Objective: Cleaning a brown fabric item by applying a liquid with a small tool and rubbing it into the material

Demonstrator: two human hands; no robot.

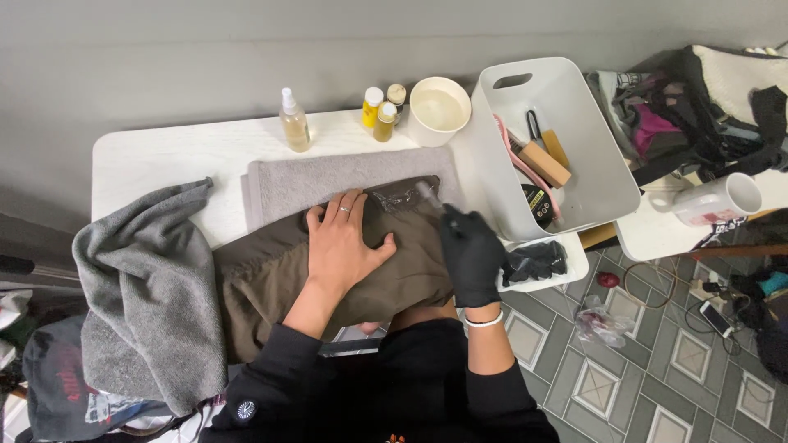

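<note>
Garment (345,275): olive-brown, creased, lying over grey towel (328,176) on tabletop (164,152). Left hand (345,242) bare, fingers spread, pressing it flat. Right hand (469,254), black glove, pinching small clear tool (430,197) at its top edge.

Counting the things on and around the small white table

There are two hands: one bare left hand (343,246) and one right hand in a black glove (469,254). There is one olive-brown cloth garment (263,283), two grey towels, one flat (328,176) and one bunched (144,287), one clear spray bottle (294,121), three small yellow bottles (382,108), one round white cup of liquid (438,109), one white plastic bin (566,139), and one white mug (716,199).
</note>
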